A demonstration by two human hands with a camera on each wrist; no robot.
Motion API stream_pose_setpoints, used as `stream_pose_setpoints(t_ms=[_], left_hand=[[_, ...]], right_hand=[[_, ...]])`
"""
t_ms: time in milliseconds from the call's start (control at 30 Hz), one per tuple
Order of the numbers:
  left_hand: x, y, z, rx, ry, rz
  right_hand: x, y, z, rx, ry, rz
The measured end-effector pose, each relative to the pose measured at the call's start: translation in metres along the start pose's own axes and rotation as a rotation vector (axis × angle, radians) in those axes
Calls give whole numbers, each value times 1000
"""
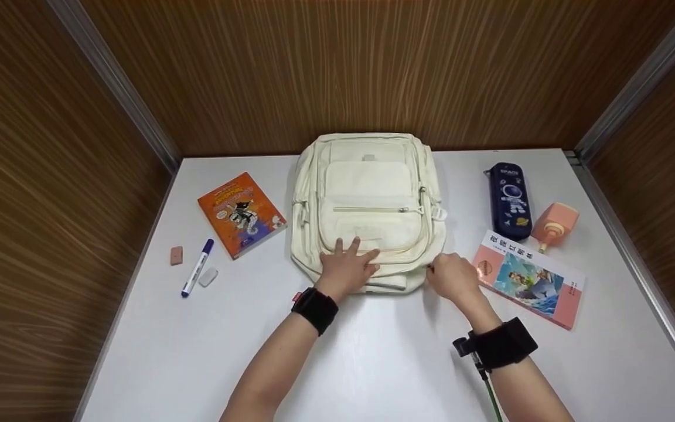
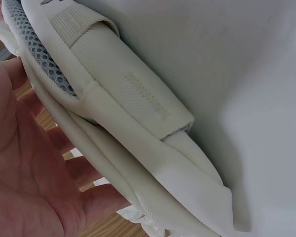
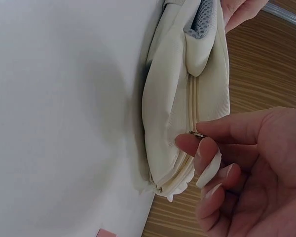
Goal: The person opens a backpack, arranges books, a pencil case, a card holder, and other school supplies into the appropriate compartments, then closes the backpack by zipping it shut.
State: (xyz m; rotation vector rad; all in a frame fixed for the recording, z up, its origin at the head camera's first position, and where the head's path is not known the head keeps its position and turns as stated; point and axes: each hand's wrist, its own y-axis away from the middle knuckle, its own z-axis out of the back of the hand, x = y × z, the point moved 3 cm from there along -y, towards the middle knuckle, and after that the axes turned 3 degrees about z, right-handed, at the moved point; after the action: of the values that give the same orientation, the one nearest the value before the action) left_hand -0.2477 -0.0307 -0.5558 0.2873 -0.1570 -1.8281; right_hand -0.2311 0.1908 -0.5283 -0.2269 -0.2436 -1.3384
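Note:
A cream backpack (image 1: 367,181) lies flat on the white table, its front pockets facing up. My left hand (image 1: 346,268) rests with fingers spread on the lower front of the bag. In the left wrist view the palm of that hand (image 2: 39,163) lies along the bag's bottom edge, beside a padded strap (image 2: 138,94). At the lower right corner my right hand (image 1: 453,275) pinches a small metal zipper pull (image 3: 197,134) between thumb and forefinger. The zipper (image 3: 192,98) runs along the side of the bag, and a cream fabric tab (image 3: 209,170) hangs among the fingers.
To the left lie an orange book (image 1: 242,214), a marker (image 1: 197,268), a pink eraser (image 1: 176,255) and a whitish eraser (image 1: 208,277). On the right are a navy pencil case (image 1: 510,199), a peach-coloured bottle (image 1: 555,224) and a pink book (image 1: 528,281). Wood-grain panels (image 1: 337,76) enclose the table.

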Motion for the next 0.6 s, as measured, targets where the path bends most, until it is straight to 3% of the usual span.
stream_pose_setpoints(t_ms=[233,600], left_hand=[[-2,0,2,9,-10,-18],[1,2,-1,14,-6,-14]], right_hand=[[22,6,-1,-98,77,-24],[46,5,-14,-122,111,-8]])
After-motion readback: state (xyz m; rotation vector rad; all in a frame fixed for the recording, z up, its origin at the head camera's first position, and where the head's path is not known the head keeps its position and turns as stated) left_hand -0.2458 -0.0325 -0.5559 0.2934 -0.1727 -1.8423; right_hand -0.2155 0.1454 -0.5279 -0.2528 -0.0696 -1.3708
